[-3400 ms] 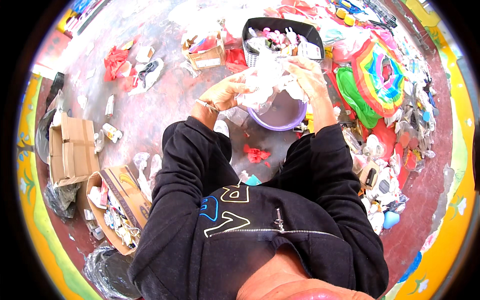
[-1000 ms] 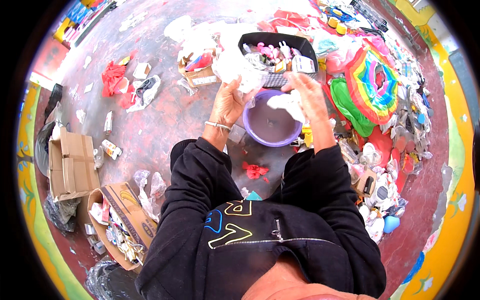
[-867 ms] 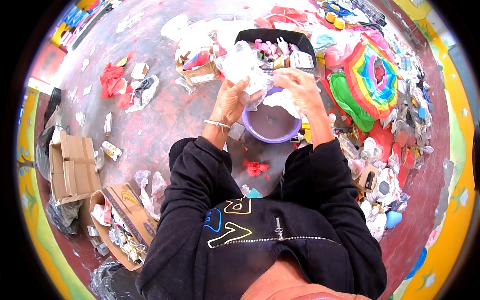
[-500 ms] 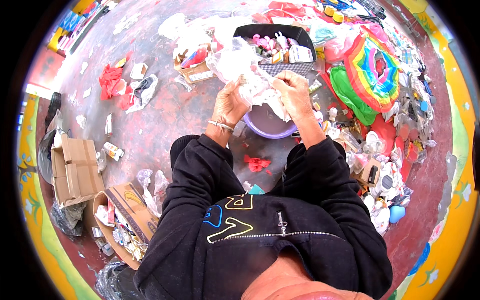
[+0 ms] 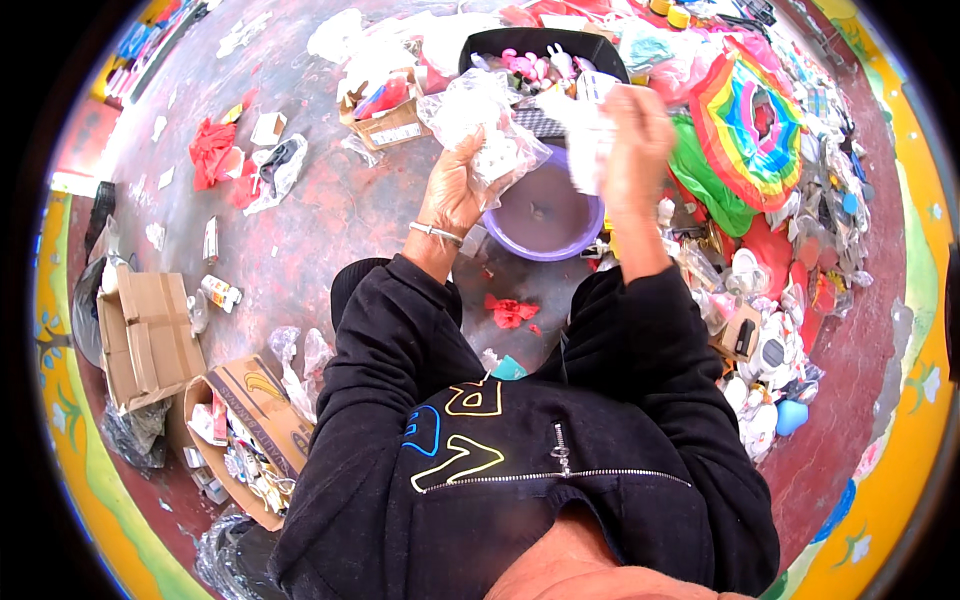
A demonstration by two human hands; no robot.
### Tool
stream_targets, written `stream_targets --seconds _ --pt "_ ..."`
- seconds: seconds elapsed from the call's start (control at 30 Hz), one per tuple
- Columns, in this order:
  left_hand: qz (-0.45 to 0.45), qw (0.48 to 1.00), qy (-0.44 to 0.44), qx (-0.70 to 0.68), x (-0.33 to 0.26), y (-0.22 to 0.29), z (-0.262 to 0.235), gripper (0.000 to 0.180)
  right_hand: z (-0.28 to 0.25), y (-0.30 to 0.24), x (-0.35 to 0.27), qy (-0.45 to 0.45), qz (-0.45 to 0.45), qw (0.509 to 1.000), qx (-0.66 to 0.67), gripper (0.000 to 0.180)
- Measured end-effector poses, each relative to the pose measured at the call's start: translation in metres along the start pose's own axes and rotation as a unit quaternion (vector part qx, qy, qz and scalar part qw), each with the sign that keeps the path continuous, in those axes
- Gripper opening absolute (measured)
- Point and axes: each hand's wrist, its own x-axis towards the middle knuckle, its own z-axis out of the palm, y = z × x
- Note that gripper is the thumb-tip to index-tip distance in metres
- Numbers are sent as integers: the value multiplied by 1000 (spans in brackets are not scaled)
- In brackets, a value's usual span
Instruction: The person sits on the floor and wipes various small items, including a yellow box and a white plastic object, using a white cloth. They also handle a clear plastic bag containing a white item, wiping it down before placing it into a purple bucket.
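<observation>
My left hand [image 5: 455, 195], with a pale bracelet at its wrist, is closed on a clear plastic bag [image 5: 485, 130] with white stuff in it. Smeared by motion, my right hand [image 5: 638, 145] is closed on a crumpled white piece [image 5: 583, 125], perhaps paper or thin plastic; its kind is not clear. The two held things are apart. Below and between my hands, a purple basin [image 5: 540, 256] rests on the floor, partly hidden by the bag. Past it stands a black bin [image 5: 540, 38] with pink toys and small boxes.
An open carton [image 5: 390, 128] stands left of the bin. A rainbow ring [image 5: 720, 160] and green plastic [image 5: 700, 190] lie on a heap of mixed items at right. Cardboard boxes [image 5: 155, 335] stand at left. Red scraps [image 5: 510, 310] lie between my knees.
My hands have moved apart. The right one has swung up and to the right with the white piece, away from the bag in my left hand. More of the basin shows.
</observation>
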Motion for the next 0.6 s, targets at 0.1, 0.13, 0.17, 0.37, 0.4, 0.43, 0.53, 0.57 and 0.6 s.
stream_targets --seconds 0.1,0.13,0.17,0.37,0.4,0.43,0.53,0.57,0.6 --pt "-46 998 9 -44 5 -3 -2 36 15 49 -5 -167 -271 919 -231 6" --pt "-47 997 12 -53 6 -3 -5 36 17 56 -6 -205 -341 864 -308 7" --pt "-47 997 15 -62 7 -3 -6 36 16 61 -6 -195 -348 856 -330 4" --pt "-26 986 -104 -125 -2 19 2 54 -30 69 19 -116 -320 752 -565 4" --pt "-28 990 -90 -104 -3 19 0 53 -36 68 28 -65 -278 817 -502 9" --pt "-29 993 -77 -85 -3 15 -3 51 -39 60 32 -33 -236 863 -445 12" --pt "-41 993 -72 -83 -1 9 -6 46 -30 47 28 -1 -186 925 -332 19" --pt "-43 994 -66 -80 -1 9 -6 45 -21 43 20 0 -179 936 -303 20" --pt "-46 994 -59 -78 -2 9 -6 44 -11 37 7 -19 -192 940 -281 18"
